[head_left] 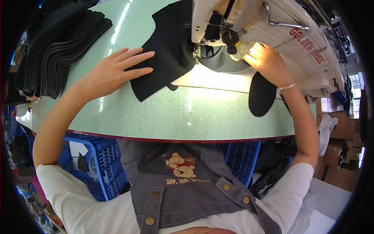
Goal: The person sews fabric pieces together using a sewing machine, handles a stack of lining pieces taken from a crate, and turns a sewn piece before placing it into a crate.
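Black cloth (167, 46): lying on the green table (144, 117), its right side reaching the sewing machine (290, 43).
Left hand (111, 73): open, fingers spread, gripping nothing, fingertips over the cloth's left part.
Right hand (269, 64): fingers curled at a pale rounded part (241, 51) of the machine; I cannot tell whether it grips.
Oval piece (261, 97): black, just beside the right hand.
Stack (58, 50): black pieces, at the table's left.

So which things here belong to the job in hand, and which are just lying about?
In the job:
- black fabric piece, under the left hand's fingers
- white sewing machine; the right hand is at its pale fitting

Apparently lying about:
- stack of black pieces, perhaps related work
- black oval piece
- blue crates, below the table edge
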`<state>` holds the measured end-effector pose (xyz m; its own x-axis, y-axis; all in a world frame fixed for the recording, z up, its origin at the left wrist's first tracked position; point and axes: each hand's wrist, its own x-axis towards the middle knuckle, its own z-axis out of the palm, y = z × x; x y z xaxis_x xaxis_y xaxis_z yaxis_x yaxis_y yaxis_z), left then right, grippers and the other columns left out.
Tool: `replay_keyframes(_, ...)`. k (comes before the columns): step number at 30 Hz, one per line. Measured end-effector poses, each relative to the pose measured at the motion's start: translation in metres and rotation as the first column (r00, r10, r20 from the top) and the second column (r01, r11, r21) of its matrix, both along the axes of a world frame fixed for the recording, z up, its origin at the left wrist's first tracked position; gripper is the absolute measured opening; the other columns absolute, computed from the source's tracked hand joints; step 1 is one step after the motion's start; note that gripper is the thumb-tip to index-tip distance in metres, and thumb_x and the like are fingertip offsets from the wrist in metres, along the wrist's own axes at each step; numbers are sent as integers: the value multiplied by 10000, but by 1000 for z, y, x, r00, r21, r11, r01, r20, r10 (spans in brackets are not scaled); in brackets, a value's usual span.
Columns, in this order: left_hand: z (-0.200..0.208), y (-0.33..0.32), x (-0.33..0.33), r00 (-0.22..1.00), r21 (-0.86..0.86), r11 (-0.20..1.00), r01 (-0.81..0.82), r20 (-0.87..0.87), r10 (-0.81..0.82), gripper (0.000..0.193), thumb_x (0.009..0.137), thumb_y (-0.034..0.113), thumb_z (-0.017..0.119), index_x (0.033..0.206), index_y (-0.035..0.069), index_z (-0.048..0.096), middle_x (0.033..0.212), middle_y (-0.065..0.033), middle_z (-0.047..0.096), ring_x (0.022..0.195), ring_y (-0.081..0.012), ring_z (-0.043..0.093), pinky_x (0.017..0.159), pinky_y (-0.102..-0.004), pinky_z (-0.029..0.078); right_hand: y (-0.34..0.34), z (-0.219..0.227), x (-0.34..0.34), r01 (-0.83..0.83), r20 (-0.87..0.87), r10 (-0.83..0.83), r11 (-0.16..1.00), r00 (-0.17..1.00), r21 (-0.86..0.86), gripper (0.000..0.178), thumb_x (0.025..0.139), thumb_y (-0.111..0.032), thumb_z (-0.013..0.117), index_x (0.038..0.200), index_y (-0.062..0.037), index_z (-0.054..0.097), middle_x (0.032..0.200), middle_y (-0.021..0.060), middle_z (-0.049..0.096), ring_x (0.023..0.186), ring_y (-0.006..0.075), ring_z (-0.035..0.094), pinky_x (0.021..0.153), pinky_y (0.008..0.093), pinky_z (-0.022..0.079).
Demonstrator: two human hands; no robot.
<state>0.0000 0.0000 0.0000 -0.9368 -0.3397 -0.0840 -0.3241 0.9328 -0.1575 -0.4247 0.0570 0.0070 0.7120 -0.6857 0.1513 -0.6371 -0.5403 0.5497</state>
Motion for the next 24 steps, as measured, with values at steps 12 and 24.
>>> replay_keyframes(12,-10,-32,-44,842,-192,926,324,-387,-375,204,728,105,579,916,25,574,992,-125,563,1029,-280,571,897,-394,492,1,11,47,-280,188,248,945,950,171,88,725,-133,589,804,-115,557,706,16,568,668,204,595,666,345,484)
replay_keyframes(24,9,12,-81,956,-146,973,178,-209,-206,307,773,56,566,1076,31,611,965,-51,560,704,-161,475,653,-285,367,0,-10,48,-425,142,431,902,891,-74,381,792,-148,618,1165,-82,652,950,22,683,514,57,508,429,250,362)
